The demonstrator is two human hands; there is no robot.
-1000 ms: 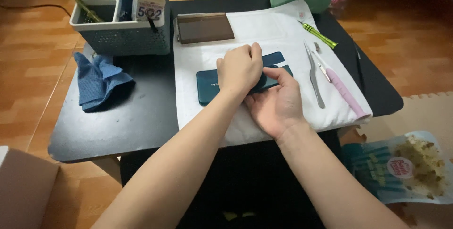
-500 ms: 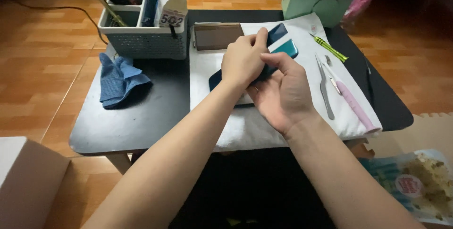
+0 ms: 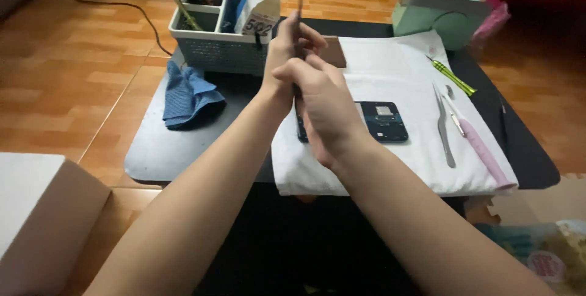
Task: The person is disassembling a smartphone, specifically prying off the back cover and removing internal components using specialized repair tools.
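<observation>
Blue cloth: a crumpled blue fabric rag [image 3: 188, 93] lies on the dark surface [image 3: 159, 149], well to the left of the hands.
Caddy: a grey plastic compartment basket [image 3: 213, 39] stands just beyond the left hand, with tools upright in it.
Left hand: the left hand [image 3: 292, 44] is raised, fingers closed around a thin dark flat panel [image 3: 299, 12] held edge-on (what it is exactly cannot be told).
Right hand: the right hand [image 3: 323, 110] is curled just in front of the left, pinching the panel's lower part.
Phone body: an opened dark rectangular phone [image 3: 381, 120] lies on the white cloth [image 3: 390, 162], just right of the right hand.
Tools: metal tweezers [image 3: 444, 128] and a pink-handled tool [image 3: 482, 152] lie further right.
</observation>
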